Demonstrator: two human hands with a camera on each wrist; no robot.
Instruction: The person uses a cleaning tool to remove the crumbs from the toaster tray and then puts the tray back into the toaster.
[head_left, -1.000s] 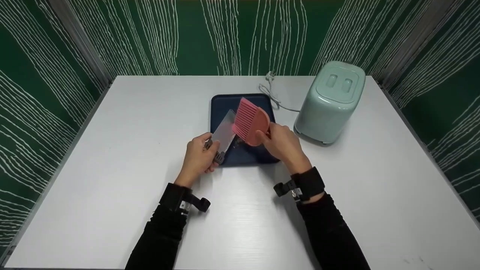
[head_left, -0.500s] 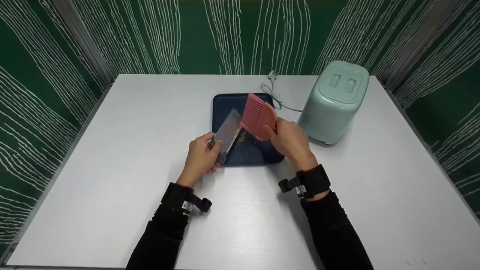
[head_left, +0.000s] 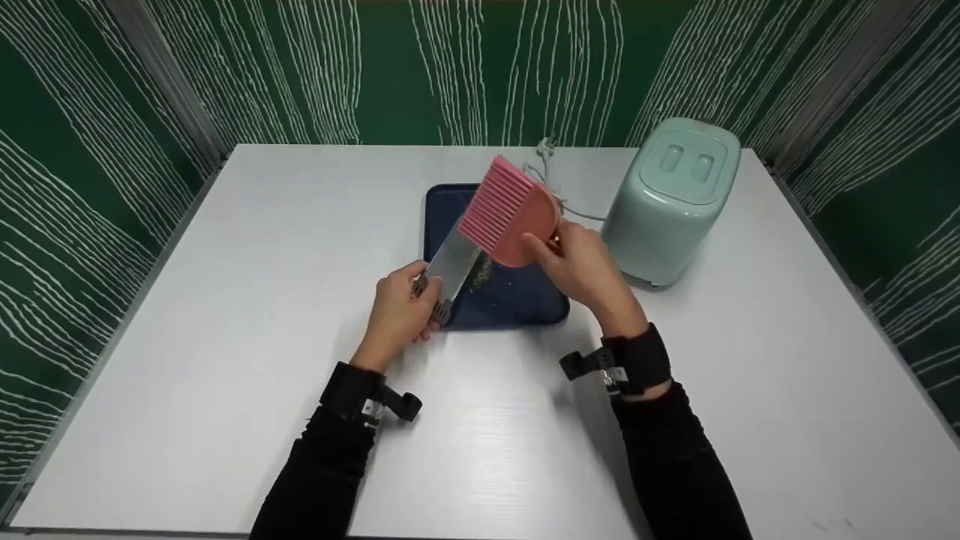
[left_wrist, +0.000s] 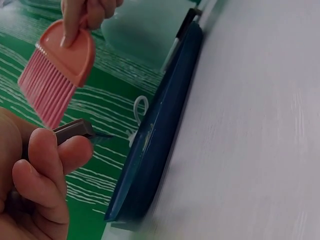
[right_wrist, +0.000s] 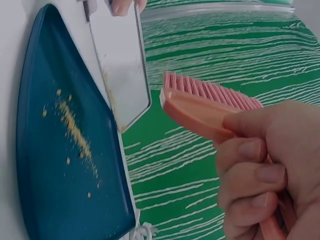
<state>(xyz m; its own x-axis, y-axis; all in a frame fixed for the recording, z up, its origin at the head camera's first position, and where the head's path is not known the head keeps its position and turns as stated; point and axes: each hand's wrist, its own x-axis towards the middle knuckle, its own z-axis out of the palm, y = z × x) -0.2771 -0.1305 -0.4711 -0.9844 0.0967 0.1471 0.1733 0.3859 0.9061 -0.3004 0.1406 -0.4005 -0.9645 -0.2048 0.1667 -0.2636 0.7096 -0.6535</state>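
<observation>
A green wall (head_left: 525,75) with white streaks is seen across the top of the frame, and most of the picture below is filled by a white desk (head_left: 187,337). On the desk, a mint appliance (head_left: 671,202) is stood at the upper right. A dark blue tray (head_left: 517,304) is laid flat near the centre, just left of it. By the right grip (head_left: 585,262), right of centre, the handle of a pink brush (head_left: 510,214) is held with curled fingers. By the left grip (head_left: 401,300), left of centre, the grey end of a thin plate (head_left: 454,262) is pinched between thumb and fingers. The plate is held tilted over the tray's left half; the brush is raised above the tray, bristles toward the upper left, apart from the plate. A white cord (head_left: 581,215) is seen between tray and appliance. Crumbs (right_wrist: 75,130) are scattered on the tray, and some are seen along the plate's edge.
</observation>
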